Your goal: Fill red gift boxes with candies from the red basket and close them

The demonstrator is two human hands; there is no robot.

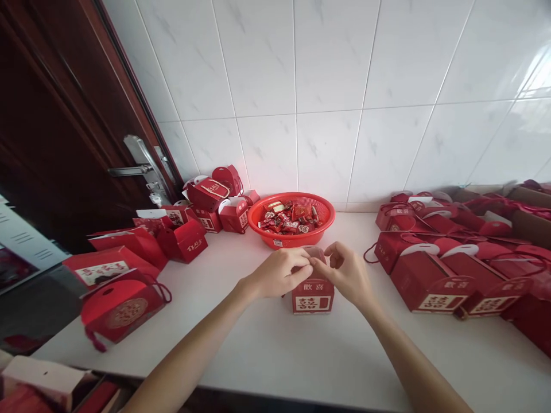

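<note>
A small red gift box [313, 297] with a cream label and dark characters stands upright on the white table, its front toward me. My left hand [282, 273] comes in from the left, its thumb and fingers closed on the upper flap of the box. From the right, my right hand [346, 272] pinches the same top part, thumb tip close to the left one. The fingers partly cover the flap, so its fastening is hidden. Just behind the box sits a red plastic basket [291, 240] holding many wrapped candies [293, 218].
Several red gift boxes [437, 278] crowd the right side. More boxes stand at the left, one with a round gold emblem [129, 312] near the table's edge [241, 390]. A tiled wall [327, 143] closes off the back; a dark door [64, 86] is at the left.
</note>
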